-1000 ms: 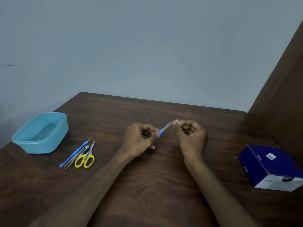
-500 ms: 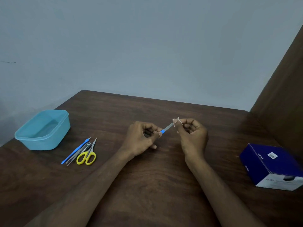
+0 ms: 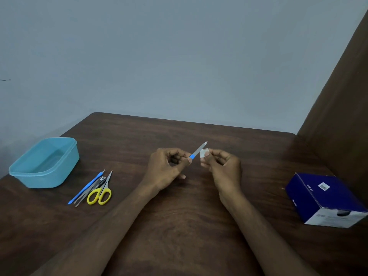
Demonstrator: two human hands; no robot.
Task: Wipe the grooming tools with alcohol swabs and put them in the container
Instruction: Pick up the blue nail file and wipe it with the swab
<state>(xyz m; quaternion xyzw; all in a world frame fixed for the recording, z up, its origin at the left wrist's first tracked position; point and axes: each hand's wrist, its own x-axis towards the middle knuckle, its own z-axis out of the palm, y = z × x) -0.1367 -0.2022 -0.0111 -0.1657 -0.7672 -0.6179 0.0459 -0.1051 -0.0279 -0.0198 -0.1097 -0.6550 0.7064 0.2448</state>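
Observation:
My left hand [image 3: 169, 168] pinches the blue handle of a metal nail file [image 3: 199, 150], whose blade points up and to the right above the table. My right hand [image 3: 223, 168] pinches a small white alcohol swab [image 3: 203, 153] against the lower part of the blade. An empty light blue plastic container [image 3: 44, 162] stands at the left of the table. Between it and my left arm lie yellow-handled scissors [image 3: 101, 193], a blue-handled tool [image 3: 85, 187], nail clippers [image 3: 99, 181] and tweezers, bunched together.
A dark blue and white cardboard box [image 3: 326, 200] sits at the right of the dark wooden table [image 3: 179, 226]. A brown wooden panel [image 3: 342, 116] rises along the table's right side. A pale wall stands behind the far edge.
The swab in my right hand has slid from the file's tip down toward the handle, so the tip now shows bare. My left hand keeps its hold.

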